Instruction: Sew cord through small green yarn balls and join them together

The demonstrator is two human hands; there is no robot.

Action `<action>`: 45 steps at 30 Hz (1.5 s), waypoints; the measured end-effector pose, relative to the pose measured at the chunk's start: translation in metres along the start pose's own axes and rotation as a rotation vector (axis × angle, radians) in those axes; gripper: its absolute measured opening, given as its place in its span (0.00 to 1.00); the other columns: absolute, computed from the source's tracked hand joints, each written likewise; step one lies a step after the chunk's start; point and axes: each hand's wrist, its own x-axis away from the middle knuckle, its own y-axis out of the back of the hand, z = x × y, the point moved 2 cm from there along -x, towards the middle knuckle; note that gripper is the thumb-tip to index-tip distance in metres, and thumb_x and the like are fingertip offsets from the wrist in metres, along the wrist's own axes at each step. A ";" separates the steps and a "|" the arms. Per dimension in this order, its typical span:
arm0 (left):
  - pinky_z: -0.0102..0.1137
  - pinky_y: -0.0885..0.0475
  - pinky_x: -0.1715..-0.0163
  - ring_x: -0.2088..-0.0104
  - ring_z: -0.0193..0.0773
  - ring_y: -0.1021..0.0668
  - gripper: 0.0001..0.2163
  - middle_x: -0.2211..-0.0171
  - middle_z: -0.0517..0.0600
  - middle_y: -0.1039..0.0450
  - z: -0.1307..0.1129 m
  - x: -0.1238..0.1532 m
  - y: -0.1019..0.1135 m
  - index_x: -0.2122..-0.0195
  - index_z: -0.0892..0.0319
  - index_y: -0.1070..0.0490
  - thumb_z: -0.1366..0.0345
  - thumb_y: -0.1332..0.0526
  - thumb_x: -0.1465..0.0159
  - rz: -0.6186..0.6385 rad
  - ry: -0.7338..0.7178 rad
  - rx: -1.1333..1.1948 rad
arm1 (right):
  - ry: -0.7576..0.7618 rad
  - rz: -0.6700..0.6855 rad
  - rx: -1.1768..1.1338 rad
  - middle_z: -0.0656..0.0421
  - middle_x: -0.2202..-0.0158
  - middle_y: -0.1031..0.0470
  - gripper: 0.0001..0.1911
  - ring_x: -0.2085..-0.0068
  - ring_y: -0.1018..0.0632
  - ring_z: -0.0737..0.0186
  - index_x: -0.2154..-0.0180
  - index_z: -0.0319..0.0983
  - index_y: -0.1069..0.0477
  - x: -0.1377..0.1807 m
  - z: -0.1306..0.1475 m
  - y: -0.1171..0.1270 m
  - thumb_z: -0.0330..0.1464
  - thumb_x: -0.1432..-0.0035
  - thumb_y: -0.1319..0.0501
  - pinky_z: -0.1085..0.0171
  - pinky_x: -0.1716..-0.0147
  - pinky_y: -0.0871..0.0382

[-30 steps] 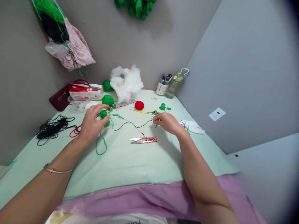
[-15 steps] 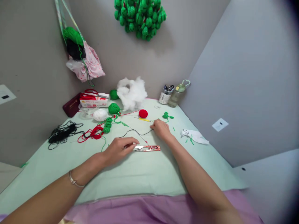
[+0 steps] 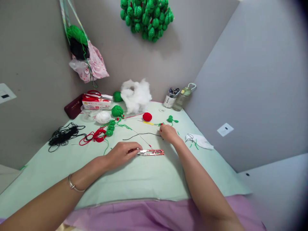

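Head view: the snips lay at the curled left hand, crossed by pale thread.
Black thread reached the bent right hand; if either pinched, I could not tell. Beyond lay yellow hook, red ball.

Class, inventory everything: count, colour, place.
Cluster: one, green, top centre.
Bag: one, pink, upper left.
Yarn: several, green, red, white, black, tabletop.
Stuffing: one, white, table back.
Box: one, white, red, back left.
Scissors: one, red, on box.
Booklet: one, maroon, beside box.
Pen holder: one, white, back right.
Bottle: one, green, back right.
Hook: one, yellow, centre.
Snips: one, orange, centre.
Knitted pieces: several, green, tabletop.
Scrap: one, white, right.
Wall plates: two, white, sides.
Cloths: two, pale green, purple, foreground.
Bracelet: one, silver, left wrist.
Left grip: one, at snips.
Right grip: one, near hook.
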 end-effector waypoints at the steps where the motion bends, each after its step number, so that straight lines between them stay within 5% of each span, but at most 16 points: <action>1: 0.28 0.34 0.64 0.67 0.35 0.26 0.13 0.62 0.48 0.22 0.000 0.000 0.001 0.57 0.57 0.23 0.61 0.46 0.31 -0.015 0.007 0.005 | 0.003 -0.007 -0.033 0.45 0.62 0.22 0.10 0.59 0.23 0.49 0.63 0.33 0.24 0.001 0.000 0.002 0.24 0.45 0.43 0.60 0.63 0.38; 5: 0.29 0.34 0.66 0.67 0.37 0.27 0.12 0.67 0.48 0.24 0.002 -0.002 0.010 0.58 0.57 0.23 0.58 0.43 0.33 -0.194 0.138 0.155 | 0.083 -0.033 -0.267 0.55 0.66 0.23 0.11 0.66 0.26 0.61 0.61 0.37 0.24 0.009 0.001 0.014 0.32 0.40 0.43 0.64 0.66 0.36; 9: 0.30 0.33 0.65 0.66 0.36 0.27 0.15 0.63 0.49 0.25 0.000 -0.005 0.018 0.55 0.58 0.24 0.55 0.37 0.37 -0.350 0.248 0.442 | 0.236 -0.034 -1.074 0.60 0.71 0.28 0.15 0.73 0.35 0.68 0.64 0.38 0.23 0.026 0.017 0.025 0.43 0.45 0.35 0.66 0.73 0.40; 12: 0.29 0.32 0.64 0.67 0.33 0.28 0.21 0.56 0.51 0.25 -0.002 -0.007 0.019 0.47 0.56 0.27 0.55 0.33 0.40 -0.352 0.262 0.604 | 0.287 0.021 -1.390 0.61 0.71 0.29 0.13 0.73 0.37 0.70 0.69 0.39 0.23 0.043 0.040 0.025 0.41 0.51 0.29 0.67 0.75 0.44; 16: 0.30 0.31 0.64 0.66 0.34 0.27 0.26 0.54 0.52 0.24 -0.008 -0.008 0.015 0.42 0.55 0.30 0.57 0.31 0.41 -0.256 0.209 0.749 | 0.368 0.151 -1.438 0.62 0.75 0.30 0.11 0.75 0.37 0.72 0.69 0.39 0.23 0.060 0.070 0.019 0.40 0.48 0.30 0.68 0.78 0.46; 20: 0.29 0.32 0.66 0.70 0.33 0.28 0.14 0.70 0.48 0.26 -0.008 -0.008 0.012 0.59 0.60 0.22 0.54 0.35 0.37 -0.168 0.224 0.755 | 0.383 0.205 -1.559 0.60 0.71 0.24 0.11 0.76 0.31 0.71 0.67 0.39 0.25 0.060 0.074 0.017 0.38 0.48 0.30 0.68 0.79 0.42; 24: 0.28 0.32 0.67 0.71 0.33 0.29 0.15 0.73 0.48 0.27 0.001 -0.008 0.015 0.63 0.59 0.19 0.52 0.35 0.37 -0.206 0.273 0.693 | 0.310 0.095 -1.642 0.58 0.69 0.22 0.13 0.71 0.27 0.69 0.63 0.37 0.22 0.053 0.062 0.022 0.35 0.52 0.28 0.68 0.74 0.35; 31: 0.28 0.32 0.71 0.73 0.33 0.29 0.16 0.74 0.47 0.29 0.015 -0.009 0.028 0.64 0.59 0.20 0.50 0.37 0.37 -0.222 0.265 0.505 | 0.270 -0.122 -1.689 0.57 0.61 0.22 0.11 0.70 0.29 0.72 0.65 0.39 0.22 0.049 0.040 0.036 0.38 0.49 0.30 0.72 0.79 0.40; 37: 0.27 0.37 0.78 0.75 0.34 0.30 0.17 0.73 0.50 0.26 0.007 -0.008 0.031 0.64 0.60 0.19 0.50 0.38 0.37 -0.046 0.239 0.346 | 0.178 -0.253 -1.815 0.60 0.64 0.21 0.16 0.74 0.30 0.74 0.63 0.41 0.27 0.041 0.016 0.047 0.39 0.52 0.28 0.74 0.83 0.42; 42: 0.31 0.33 0.70 0.71 0.36 0.27 0.17 0.59 0.52 0.22 0.019 -0.006 0.056 0.56 0.56 0.20 0.51 0.38 0.38 -0.296 0.249 0.140 | 0.120 -0.287 -1.924 0.67 0.73 0.29 0.16 0.80 0.36 0.77 0.62 0.42 0.29 0.037 -0.001 0.053 0.38 0.51 0.28 0.75 0.85 0.47; 45: 0.31 0.34 0.69 0.72 0.37 0.29 0.14 0.65 0.50 0.23 0.038 -0.002 0.080 0.59 0.56 0.20 0.53 0.37 0.39 -0.432 0.247 -0.065 | 0.142 -0.319 -1.946 0.71 0.79 0.39 0.16 0.82 0.41 0.77 0.61 0.41 0.30 0.036 -0.008 0.054 0.37 0.50 0.28 0.75 0.86 0.50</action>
